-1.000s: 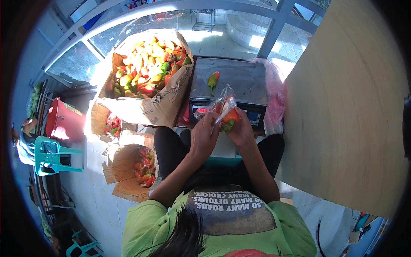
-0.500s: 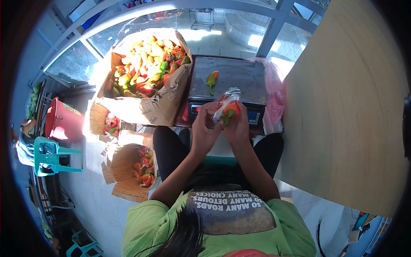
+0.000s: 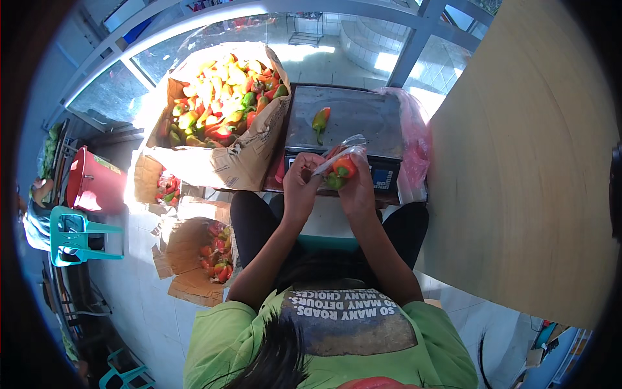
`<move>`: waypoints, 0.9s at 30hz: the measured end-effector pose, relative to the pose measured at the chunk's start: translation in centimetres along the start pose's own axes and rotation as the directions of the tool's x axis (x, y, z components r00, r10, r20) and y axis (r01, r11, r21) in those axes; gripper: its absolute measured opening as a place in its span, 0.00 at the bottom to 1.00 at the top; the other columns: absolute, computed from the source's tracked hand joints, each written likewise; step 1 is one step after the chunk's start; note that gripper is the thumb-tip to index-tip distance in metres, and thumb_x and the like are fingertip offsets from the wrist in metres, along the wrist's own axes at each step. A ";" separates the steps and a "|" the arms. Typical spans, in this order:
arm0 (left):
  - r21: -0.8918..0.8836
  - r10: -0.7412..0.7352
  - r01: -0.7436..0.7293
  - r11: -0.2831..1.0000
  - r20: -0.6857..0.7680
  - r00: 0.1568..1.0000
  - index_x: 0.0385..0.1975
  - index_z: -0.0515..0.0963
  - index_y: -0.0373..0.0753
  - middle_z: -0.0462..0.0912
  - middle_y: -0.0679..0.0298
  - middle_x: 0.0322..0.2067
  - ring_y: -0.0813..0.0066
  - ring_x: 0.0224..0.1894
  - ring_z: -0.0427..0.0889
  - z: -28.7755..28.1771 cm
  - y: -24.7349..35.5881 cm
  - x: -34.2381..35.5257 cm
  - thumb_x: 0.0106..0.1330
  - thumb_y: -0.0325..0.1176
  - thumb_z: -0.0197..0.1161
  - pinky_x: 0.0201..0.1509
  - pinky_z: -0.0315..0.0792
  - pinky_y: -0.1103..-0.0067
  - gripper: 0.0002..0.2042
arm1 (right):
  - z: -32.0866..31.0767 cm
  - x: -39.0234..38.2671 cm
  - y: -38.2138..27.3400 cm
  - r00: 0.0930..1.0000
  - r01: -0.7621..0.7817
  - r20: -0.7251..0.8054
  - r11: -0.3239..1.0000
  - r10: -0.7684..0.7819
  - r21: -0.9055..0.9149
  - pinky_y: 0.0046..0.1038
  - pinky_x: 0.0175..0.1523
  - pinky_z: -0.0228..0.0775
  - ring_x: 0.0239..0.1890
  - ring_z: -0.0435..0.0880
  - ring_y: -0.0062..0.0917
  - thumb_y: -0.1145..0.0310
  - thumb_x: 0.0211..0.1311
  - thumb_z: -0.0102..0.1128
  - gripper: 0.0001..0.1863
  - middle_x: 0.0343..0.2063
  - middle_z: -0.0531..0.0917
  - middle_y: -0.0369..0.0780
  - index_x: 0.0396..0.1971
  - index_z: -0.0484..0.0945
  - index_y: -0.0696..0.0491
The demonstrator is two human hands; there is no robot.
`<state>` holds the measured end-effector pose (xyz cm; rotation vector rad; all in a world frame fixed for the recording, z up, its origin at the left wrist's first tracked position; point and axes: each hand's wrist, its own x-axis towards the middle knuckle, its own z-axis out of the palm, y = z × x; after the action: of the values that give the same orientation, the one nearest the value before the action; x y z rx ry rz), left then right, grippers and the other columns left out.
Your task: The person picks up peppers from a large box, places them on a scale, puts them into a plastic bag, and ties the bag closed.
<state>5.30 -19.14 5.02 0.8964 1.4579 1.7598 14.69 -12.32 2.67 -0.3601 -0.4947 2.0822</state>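
In front of the scale (image 3: 369, 113), both hands hold a small clear plastic bag (image 3: 354, 141) with peppers in it. An orange-red pepper (image 3: 346, 166) and a green one (image 3: 335, 181) show through the plastic. My right hand (image 3: 357, 193) is closed around the bag's side, beneath the peppers. With fingers pinched together, my left hand (image 3: 302, 185) grips the bag's edge, which is pulled taut toward it. One loose green-and-red pepper (image 3: 321, 120) lies on the scale's metal plate, apart from the hands. The hands and bag partly cover the scale's front panel.
Left of the scale stands a large cardboard box (image 3: 223, 170) heaped with peppers. Below it, an open carton (image 3: 184, 243) holds bagged peppers. Pink plastic bags (image 3: 418, 139) hang at the scale's right, beside a wooden board (image 3: 518, 162). Farther left are a red bin (image 3: 100, 185) and teal chair (image 3: 68, 227).
My left hand has shifted slightly left, away from the right hand, stretching the bag's edge between them. The peppers in the bag have tipped a little left. The loose pepper has stayed put.
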 end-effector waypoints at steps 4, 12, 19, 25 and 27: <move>0.401 0.199 -0.129 0.907 -0.137 0.970 0.30 0.71 0.35 0.68 0.67 0.27 0.82 0.29 0.67 1.4 1.4 -0.9 0.48 0.18 0.53 0.32 0.63 0.84 0.09 | -0.4 0.6 1.0 0.994 0.051 -0.094 0.998 -0.048 0.028 0.26 0.48 0.66 0.41 0.74 0.21 0.73 0.54 0.57 0.16 0.38 0.74 0.37 0.42 0.66 0.54; 0.489 0.400 -0.284 0.825 -0.150 0.904 0.29 0.70 0.34 0.65 0.62 0.26 0.71 0.26 0.66 1.0 1.4 -0.6 0.47 0.16 0.52 0.31 0.62 0.81 0.09 | 2.9 -0.1 0.5 0.957 0.231 -0.034 0.825 -0.289 -0.516 0.22 0.52 0.62 0.45 0.70 0.21 0.76 0.53 0.57 0.22 0.42 0.70 0.37 0.48 0.62 0.56; 0.584 0.444 -0.325 0.744 -0.069 0.893 0.34 0.70 0.32 0.65 0.57 0.28 0.67 0.30 0.66 -0.4 2.9 0.5 0.49 0.15 0.48 0.33 0.63 0.77 0.12 | 2.1 0.0 -0.2 0.986 0.151 -0.009 0.907 -0.168 -0.394 0.22 0.53 0.60 0.45 0.70 0.20 0.77 0.51 0.57 0.20 0.41 0.71 0.37 0.45 0.64 0.58; 0.568 0.436 -0.313 0.761 -0.090 0.896 0.28 0.73 0.31 0.67 0.60 0.29 0.72 0.32 0.70 -0.6 3.0 1.3 0.52 0.16 0.49 0.36 0.65 0.80 0.07 | 1.0 0.5 -0.8 0.984 0.175 0.141 0.734 -0.109 -0.656 0.23 0.48 0.65 0.39 0.73 0.20 0.78 0.53 0.54 0.14 0.35 0.73 0.37 0.40 0.66 0.60; 0.496 0.386 -0.292 0.818 -0.097 0.917 0.30 0.72 0.31 0.70 0.63 0.29 0.79 0.31 0.71 -1.0 1.9 1.9 0.55 0.18 0.49 0.35 0.65 0.84 0.06 | 1.2 0.2 -1.3 0.981 0.191 0.137 0.613 -0.134 -0.767 0.25 0.45 0.67 0.38 0.76 0.23 0.75 0.53 0.56 0.15 0.35 0.75 0.40 0.40 0.67 0.61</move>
<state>3.32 -18.38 6.90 1.3390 2.0138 1.8081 15.08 -11.78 4.31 -0.7160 -1.4366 1.5931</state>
